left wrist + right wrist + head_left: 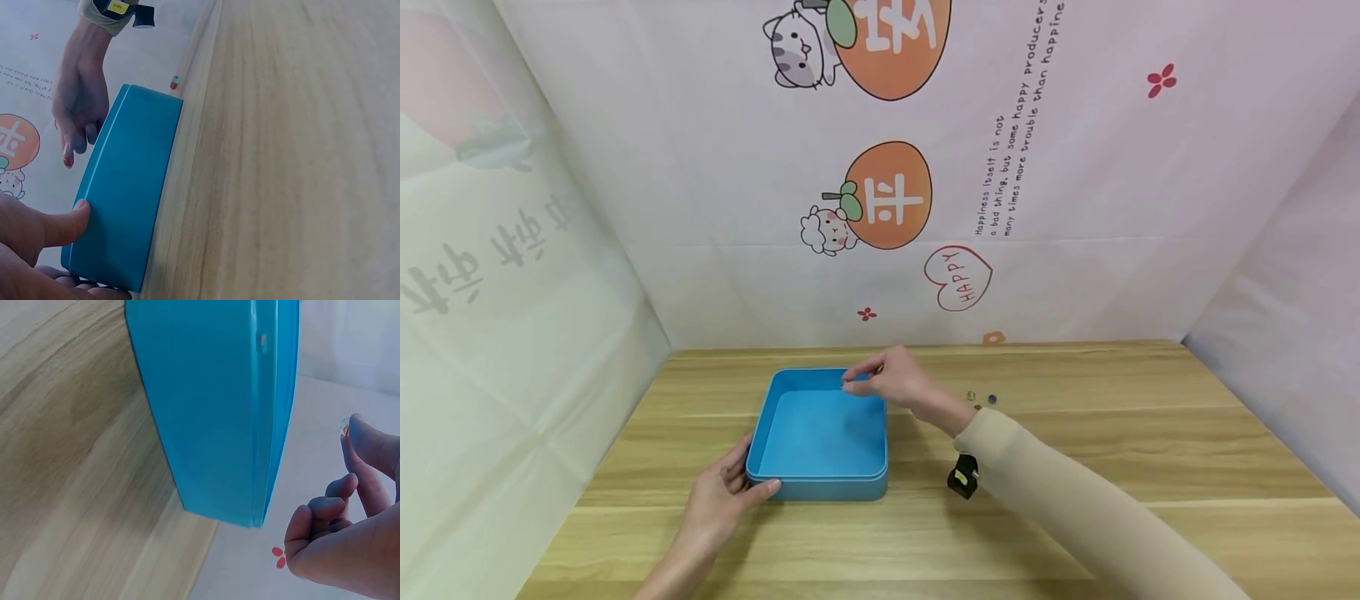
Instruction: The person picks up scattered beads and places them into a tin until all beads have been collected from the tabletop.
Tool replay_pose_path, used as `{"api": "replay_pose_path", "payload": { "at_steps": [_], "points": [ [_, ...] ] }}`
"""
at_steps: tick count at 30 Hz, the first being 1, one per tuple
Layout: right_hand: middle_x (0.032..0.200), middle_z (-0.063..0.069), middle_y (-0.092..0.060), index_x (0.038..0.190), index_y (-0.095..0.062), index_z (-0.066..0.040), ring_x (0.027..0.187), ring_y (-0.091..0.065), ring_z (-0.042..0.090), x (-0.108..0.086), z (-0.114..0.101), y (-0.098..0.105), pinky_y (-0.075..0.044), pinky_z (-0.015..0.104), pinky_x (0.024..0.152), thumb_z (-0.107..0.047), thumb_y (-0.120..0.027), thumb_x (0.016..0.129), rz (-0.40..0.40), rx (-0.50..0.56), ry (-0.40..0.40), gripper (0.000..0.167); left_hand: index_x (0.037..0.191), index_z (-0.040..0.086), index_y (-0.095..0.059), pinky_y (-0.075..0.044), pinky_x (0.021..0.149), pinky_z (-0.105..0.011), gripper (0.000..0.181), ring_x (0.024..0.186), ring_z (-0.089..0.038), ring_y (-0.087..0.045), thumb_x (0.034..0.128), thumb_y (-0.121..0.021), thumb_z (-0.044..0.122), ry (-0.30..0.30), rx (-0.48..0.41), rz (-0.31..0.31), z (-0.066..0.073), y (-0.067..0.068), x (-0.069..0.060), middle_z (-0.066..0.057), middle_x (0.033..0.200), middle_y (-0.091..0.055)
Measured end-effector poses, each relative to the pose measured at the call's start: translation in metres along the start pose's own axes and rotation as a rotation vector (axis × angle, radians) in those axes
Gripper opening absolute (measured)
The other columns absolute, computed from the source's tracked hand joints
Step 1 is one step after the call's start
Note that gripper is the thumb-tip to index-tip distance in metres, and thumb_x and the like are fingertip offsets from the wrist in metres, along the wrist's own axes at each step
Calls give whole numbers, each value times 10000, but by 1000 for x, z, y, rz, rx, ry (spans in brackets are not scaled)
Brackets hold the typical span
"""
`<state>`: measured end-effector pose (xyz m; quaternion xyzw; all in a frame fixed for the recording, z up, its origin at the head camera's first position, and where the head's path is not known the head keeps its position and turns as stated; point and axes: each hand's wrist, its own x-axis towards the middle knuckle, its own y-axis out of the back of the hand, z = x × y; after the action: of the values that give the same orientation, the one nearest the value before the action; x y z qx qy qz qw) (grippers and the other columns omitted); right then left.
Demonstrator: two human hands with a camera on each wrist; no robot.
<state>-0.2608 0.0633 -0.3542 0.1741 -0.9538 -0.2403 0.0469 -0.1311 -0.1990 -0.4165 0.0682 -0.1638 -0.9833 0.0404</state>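
Note:
A blue square box without a lid sits on the wooden table. My left hand grips its near left corner, thumb on the front wall and fingers along the left side. Above the far right part of the box, my right hand pinches a small clear marble with a red-orange streak between thumb and index finger. The marble is held apart from the box. In the left wrist view, the thumb presses the box wall.
To the right of the box, a green-yellow marble, a blue marble and a brownish one lie on the table. A printed cloth hangs behind and at both sides. A black wrist camera hangs below the right sleeve.

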Motion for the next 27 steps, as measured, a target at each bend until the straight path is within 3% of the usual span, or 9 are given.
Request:
{"api": "replay_pose_path", "payload": {
  "at_steps": [4,14,27],
  "points": [
    [1082,5,-733,1032,-859,-111,884,-525,219,4,-2,-7,-408,321,717,-147,-843,926,6,-5,-5,114,1640,-12,-300,-542,1031,-467,890,1441,-440,-413,927,-826,67,-2,-4,-4,0,0,0,-312,1623,-326],
    [1061,35,-716,1033,-857,-97,882,-529,219,11,-3,-26,-407,321,720,-147,-833,937,-10,-15,3,111,1642,-16,-290,-542,1030,-467,893,1440,-432,-417,931,-824,75,1,2,-10,-1,-1,1,-309,1622,-330],
    [871,17,-642,1059,-850,-69,784,-477,194,18,-1,-42,-349,301,649,-133,-836,933,-24,-1,-4,143,1649,-12,-273,-509,1055,-492,886,1463,-441,-382,947,-807,73,7,0,-14,0,0,1,-300,1642,-299]
  ]
}}
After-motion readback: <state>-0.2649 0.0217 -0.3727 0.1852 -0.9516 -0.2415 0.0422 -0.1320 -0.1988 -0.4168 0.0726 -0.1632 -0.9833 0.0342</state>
